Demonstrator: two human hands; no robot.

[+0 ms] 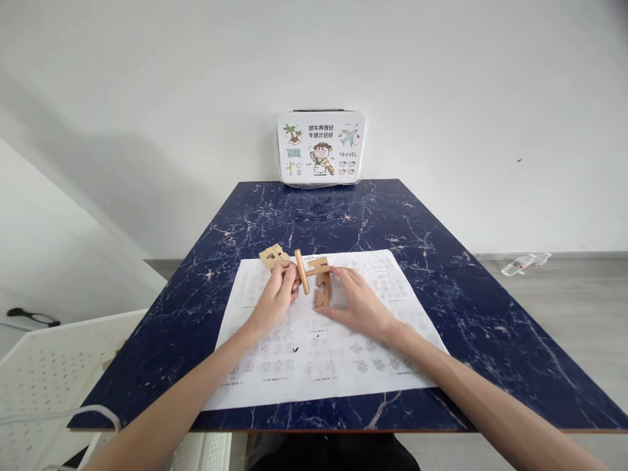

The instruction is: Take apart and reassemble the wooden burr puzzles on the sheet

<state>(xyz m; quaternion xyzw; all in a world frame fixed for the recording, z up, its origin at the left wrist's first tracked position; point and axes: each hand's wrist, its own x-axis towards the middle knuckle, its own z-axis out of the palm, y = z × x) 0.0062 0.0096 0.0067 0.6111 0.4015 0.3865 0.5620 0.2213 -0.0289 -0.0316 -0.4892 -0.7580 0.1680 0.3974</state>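
My left hand [279, 292] is closed in a pinch at the end of a flat wooden puzzle piece. A round wooden rod [302, 271] stands crosswise at its fingertips, tilted. My right hand [357, 299] curls around a notched wooden puzzle piece [322, 293], thumb at its lower end and forefinger near the top. Another notched piece [318, 262] with a dark mark lies across the top of that one; whether they are joined I cannot tell. Just behind my left hand rests a flat group of wooden pieces [273, 254]. Under both hands spreads a printed instruction sheet [304, 386].
The blue marbled table [383, 222] reaches back to the wall, where a white cartoon-printed case [321, 147] stands upright. At left is a white perforated basket [63, 353] with a pale cable [93, 409] over it. A plastic bottle [524, 263] lies on the floor at right.
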